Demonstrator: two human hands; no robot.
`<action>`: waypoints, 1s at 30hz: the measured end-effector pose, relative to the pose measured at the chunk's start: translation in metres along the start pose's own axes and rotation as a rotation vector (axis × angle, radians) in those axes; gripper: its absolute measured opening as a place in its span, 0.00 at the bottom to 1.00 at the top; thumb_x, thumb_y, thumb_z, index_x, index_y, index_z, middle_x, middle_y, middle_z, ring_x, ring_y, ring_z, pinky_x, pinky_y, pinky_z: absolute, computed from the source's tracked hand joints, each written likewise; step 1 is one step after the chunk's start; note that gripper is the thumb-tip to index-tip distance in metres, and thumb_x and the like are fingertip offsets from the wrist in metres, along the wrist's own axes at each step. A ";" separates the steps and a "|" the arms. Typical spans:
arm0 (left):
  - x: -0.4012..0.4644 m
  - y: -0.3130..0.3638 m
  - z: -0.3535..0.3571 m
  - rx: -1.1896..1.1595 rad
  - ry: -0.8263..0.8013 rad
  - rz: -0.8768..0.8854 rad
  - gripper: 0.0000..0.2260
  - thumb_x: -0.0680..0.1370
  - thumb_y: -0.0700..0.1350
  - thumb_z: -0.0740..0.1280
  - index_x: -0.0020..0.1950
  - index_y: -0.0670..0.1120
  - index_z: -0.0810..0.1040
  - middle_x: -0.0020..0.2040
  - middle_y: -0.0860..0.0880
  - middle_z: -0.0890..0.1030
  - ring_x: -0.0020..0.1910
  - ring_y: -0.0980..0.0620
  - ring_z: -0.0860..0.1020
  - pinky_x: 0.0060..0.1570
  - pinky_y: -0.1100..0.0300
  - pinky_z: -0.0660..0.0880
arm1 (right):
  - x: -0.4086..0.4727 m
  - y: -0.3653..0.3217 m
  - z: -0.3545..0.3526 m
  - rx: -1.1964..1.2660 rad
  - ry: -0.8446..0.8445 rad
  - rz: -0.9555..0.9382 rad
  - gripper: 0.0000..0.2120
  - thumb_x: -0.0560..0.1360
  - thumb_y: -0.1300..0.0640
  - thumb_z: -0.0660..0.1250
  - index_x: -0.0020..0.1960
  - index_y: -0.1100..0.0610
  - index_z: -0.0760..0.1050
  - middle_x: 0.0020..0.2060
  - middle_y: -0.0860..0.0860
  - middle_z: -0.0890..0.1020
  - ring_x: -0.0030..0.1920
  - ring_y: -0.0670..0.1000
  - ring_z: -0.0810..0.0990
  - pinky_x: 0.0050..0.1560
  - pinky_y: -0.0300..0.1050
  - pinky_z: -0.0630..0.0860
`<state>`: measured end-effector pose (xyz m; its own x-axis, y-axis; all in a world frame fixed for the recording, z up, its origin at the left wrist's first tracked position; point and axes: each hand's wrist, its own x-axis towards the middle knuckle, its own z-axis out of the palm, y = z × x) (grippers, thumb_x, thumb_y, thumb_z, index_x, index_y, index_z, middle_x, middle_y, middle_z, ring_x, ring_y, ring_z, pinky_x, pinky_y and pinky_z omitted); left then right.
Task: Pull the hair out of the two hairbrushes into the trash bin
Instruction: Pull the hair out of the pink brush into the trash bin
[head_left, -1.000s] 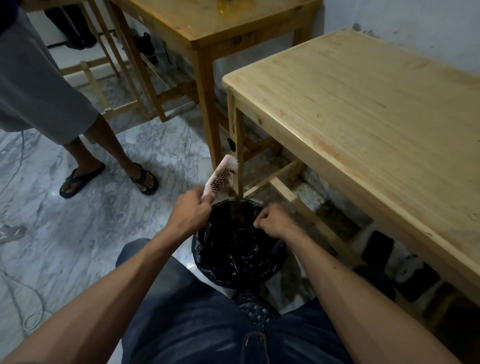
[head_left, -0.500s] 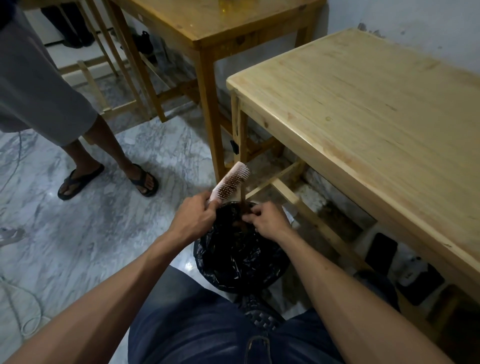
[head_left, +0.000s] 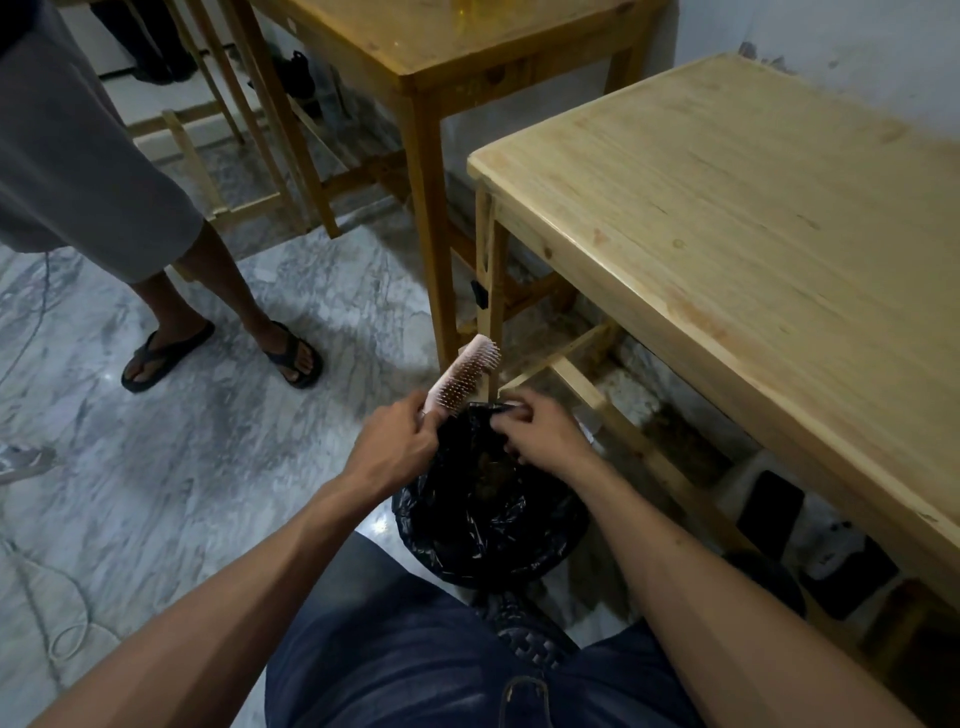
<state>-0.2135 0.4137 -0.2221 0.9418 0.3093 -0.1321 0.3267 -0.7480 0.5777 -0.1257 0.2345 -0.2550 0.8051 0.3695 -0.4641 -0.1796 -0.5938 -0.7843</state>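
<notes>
- Firmly, the left hand (head_left: 397, 447) grips the handle of a pale pink hairbrush (head_left: 464, 381); its long rounded head, studded with fine pins, juts up and away from the fist.
- Just right of that grip, the right hand (head_left: 540, 436) curls its fingers, pinching something dark; what it holds is too small to tell.
- Below both hands sits the trash bin (head_left: 488, 525), round, lined with crinkled glossy black plastic.
- Beyond, to the right, a smooth pale wooden table (head_left: 753, 218); underfoot, a veined grey marble floor (head_left: 182, 467).
</notes>
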 end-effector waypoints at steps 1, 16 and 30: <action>-0.001 -0.001 0.004 0.014 -0.005 0.005 0.07 0.82 0.51 0.61 0.46 0.51 0.73 0.31 0.54 0.75 0.30 0.50 0.74 0.28 0.57 0.61 | -0.001 -0.009 -0.002 0.088 0.036 -0.017 0.20 0.79 0.49 0.70 0.69 0.48 0.75 0.51 0.47 0.84 0.42 0.47 0.84 0.42 0.43 0.80; -0.001 -0.029 0.016 0.106 -0.001 -0.214 0.10 0.81 0.51 0.60 0.44 0.46 0.72 0.36 0.47 0.77 0.32 0.49 0.74 0.28 0.57 0.61 | -0.013 -0.012 -0.012 0.249 0.347 0.056 0.10 0.73 0.58 0.71 0.33 0.53 0.85 0.30 0.48 0.86 0.31 0.46 0.81 0.44 0.47 0.82; 0.002 -0.014 0.018 0.008 0.027 -0.134 0.10 0.81 0.51 0.61 0.46 0.47 0.76 0.36 0.47 0.80 0.33 0.49 0.76 0.29 0.57 0.63 | -0.015 0.003 -0.012 -0.195 0.041 0.162 0.08 0.74 0.57 0.72 0.53 0.53 0.81 0.45 0.54 0.85 0.50 0.58 0.86 0.54 0.58 0.84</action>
<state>-0.2147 0.4144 -0.2447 0.8872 0.4225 -0.1856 0.4501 -0.7036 0.5499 -0.1314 0.2185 -0.2451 0.7977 0.2308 -0.5571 -0.1992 -0.7711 -0.6047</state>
